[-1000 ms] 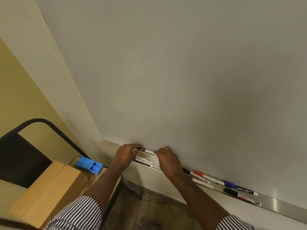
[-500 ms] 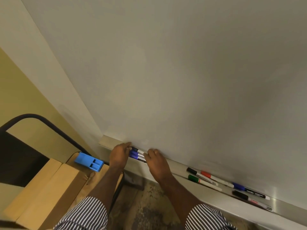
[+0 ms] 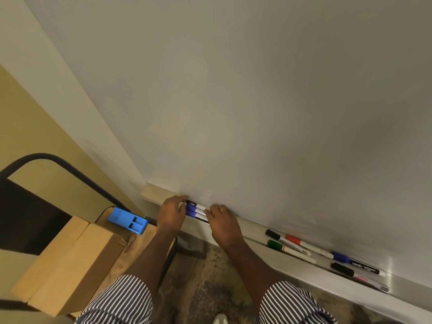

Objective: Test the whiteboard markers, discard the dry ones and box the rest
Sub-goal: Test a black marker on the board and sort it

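Cardboard box [image 3: 70, 260]: sits at my far left under the blue eraser [image 3: 127, 220], on a wooden seat; I judge it the place for the good markers, light and stiff enough to take them loose.
Left hand [image 3: 170, 215]: at the left end of the marker bunch [image 3: 196, 210], my fingers [image 3: 181, 199] curled over the capped ends on the tray [image 3: 257, 232]; whether I truly grip or only steady them I cannot tell.
Marker bunch: a few markers lying side by side on the tray, against the foot of the whiteboard [image 3: 257, 101], caps black and blue to the left.
Handling: light, hard, smooth plastic barrels that I expect to roll and slip apart; best pinched around the middle as one bundle, or singly at the barrel with the cap free to pull.
Right hand [image 3: 224, 226]: at the bunch's right end, fingertips bent onto the white barrels, pressing them together.
Loose markers [image 3: 304, 247]: black, green, red, blue and another black, spread farther right along the tray, well apart from my hands, untouched.
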`<state>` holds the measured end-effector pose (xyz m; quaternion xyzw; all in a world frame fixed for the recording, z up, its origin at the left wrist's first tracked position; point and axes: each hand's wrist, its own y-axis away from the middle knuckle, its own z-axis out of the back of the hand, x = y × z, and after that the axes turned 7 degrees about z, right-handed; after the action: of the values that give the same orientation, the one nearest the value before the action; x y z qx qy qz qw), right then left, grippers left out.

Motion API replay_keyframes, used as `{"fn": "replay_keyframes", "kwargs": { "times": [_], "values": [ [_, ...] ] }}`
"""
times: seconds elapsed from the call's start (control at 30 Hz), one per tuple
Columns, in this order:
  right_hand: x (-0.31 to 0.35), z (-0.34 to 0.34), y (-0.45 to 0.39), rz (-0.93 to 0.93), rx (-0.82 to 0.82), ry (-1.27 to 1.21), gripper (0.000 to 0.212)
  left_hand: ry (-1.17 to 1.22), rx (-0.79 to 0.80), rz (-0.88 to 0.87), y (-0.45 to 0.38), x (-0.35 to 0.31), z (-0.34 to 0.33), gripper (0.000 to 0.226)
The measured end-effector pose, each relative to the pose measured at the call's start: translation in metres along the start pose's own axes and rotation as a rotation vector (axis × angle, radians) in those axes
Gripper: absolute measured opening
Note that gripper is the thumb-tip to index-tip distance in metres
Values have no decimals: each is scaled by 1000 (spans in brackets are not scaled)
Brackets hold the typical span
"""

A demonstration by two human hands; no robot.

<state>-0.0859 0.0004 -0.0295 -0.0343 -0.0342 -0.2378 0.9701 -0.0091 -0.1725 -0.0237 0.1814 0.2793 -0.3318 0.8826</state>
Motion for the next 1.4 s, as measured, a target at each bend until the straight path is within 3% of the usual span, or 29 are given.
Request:
{"fn": "replay_keyframes", "kwargs": {
  "times": [0.27,0.5,0.67,0.9,1.03,1.4],
  "values": [
    [-3,13,7,15,23,-57,60,1,3,-3,4,2,0,30],
    [-7,26,23,7,41,-75,56,8,-90,-116,24,-10,0,27],
    [-12,32,42,-5,37,-64,60,-30,-59,-147,41,-24,-7,32],
    [-26,40,82,-64,5,-26,61,-70,-79,-415,73,-46,-24,35],
    [-45,40,112,-126,1,0,61,-81,-21,-462,85,-67,-44,35],
    [-97,36,196,-295,-60,-11,55,-65,104,-811,135,-132,-103,41]
  ]
}}
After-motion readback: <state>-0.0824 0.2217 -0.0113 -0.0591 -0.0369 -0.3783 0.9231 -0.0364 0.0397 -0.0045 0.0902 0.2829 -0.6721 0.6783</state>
